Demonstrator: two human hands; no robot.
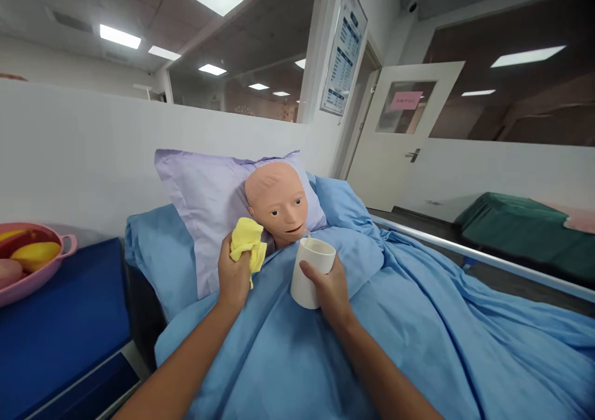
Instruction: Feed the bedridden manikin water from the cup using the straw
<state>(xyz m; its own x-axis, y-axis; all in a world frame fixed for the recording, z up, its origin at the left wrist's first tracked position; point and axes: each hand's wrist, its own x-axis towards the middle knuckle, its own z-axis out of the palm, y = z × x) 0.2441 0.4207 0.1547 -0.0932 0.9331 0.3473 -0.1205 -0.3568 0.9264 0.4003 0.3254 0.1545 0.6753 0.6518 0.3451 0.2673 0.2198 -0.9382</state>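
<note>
A training manikin's head (277, 200) rests on a lilac pillow (199, 191), with a blue quilt (279, 352) drawn up to its chin. My left hand (233, 277) is closed around a crumpled yellow cloth (248, 240), held just beside the manikin's cheek. In my right hand (333, 287) is a white cup (310, 277), gripped from its right side with the thumb across its front. The cup is slightly tilted, below the manikin's mouth. A thin pale piece, perhaps a straw, shows between its rim and the mouth. What the cup contains is hidden.
At the left, a pink basket (49, 271) of fruit stands on a blue cabinet top (69, 327). A pale bed rail (483, 259) runs along the right side. Beyond it are a green-covered bed (515, 234) and a white door (395, 153) standing ajar.
</note>
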